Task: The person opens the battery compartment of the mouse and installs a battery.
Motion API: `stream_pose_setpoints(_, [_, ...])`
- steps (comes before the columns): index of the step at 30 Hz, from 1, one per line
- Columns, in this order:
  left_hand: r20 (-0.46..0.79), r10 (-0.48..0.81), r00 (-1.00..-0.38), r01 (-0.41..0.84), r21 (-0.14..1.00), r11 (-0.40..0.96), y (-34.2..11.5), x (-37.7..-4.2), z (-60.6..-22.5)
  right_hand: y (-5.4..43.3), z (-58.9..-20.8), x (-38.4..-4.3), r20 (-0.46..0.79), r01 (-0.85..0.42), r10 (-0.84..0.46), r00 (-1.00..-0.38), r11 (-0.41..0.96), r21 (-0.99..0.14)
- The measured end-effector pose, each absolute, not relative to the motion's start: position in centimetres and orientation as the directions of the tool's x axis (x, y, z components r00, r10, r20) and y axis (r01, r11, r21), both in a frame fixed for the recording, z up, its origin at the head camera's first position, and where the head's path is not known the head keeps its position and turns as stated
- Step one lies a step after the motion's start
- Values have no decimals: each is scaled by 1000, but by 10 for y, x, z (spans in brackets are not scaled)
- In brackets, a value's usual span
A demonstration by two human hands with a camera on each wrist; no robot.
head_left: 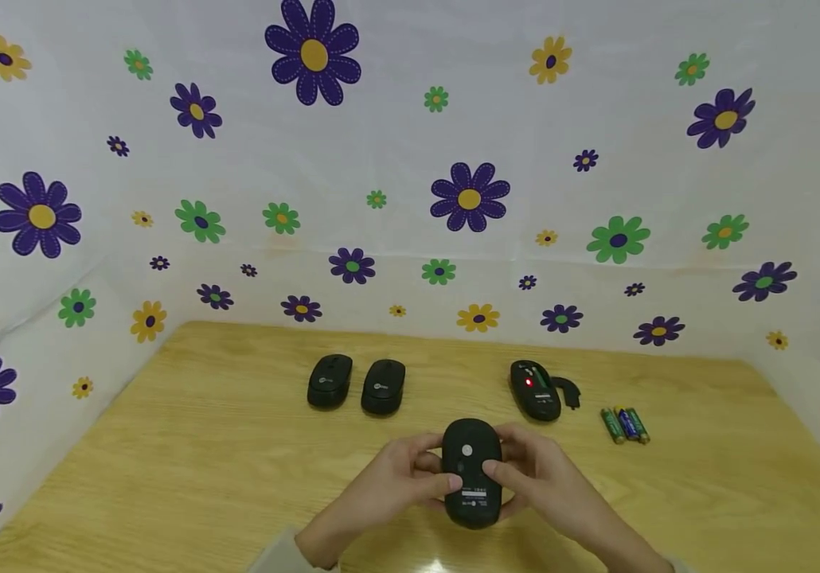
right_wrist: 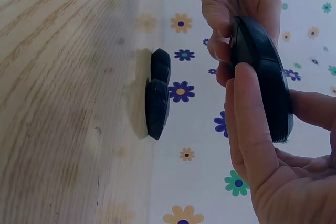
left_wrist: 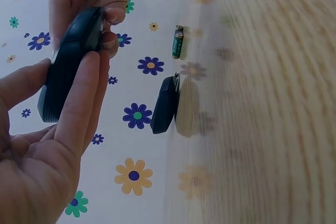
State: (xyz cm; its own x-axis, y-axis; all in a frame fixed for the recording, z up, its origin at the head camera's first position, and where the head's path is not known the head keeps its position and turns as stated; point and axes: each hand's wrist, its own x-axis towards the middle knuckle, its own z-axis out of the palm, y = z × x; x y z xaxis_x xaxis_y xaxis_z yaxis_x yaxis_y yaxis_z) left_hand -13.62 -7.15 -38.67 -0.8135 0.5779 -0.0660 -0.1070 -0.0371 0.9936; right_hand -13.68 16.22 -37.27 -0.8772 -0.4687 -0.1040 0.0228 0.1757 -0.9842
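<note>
Both hands hold a black computer mouse [head_left: 473, 509] above the front of the table, its labelled underside turned up in the head view. My left hand [head_left: 406, 476] grips its left side, the thumb on the underside and fingers beneath. From the other side my right hand [head_left: 540, 476] grips it the same way, thumb pressed on the underside. In the left wrist view the mouse [left_wrist: 68, 66] is seen edge-on between thumb and fingers. The right wrist view also shows the mouse [right_wrist: 260, 72] from its side, with both hands around it.
Two black mice [head_left: 329, 382] [head_left: 384, 387] stand upright behind the left hand. At the back right an overturned mouse [head_left: 535, 390] glows red, its compartment uncovered, with a loose black cover [head_left: 568, 392] beside it. Several batteries [head_left: 625, 425] lie farther right on the wooden table [head_left: 188, 446].
</note>
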Motion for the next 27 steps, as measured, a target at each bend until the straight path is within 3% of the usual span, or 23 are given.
stream_pose_setpoints(5, [-114, 574, -811, -158, 987, -27, -70, -130, -390, 163, -375, -130, -153, 64, -467, -871, 202, -977])
stream_pose_setpoints(27, [-88, 570, -817, -92, 996, 22, -72, -133, -383, 160, -371, -133, -123, 16, -470, -874, 227, -974])
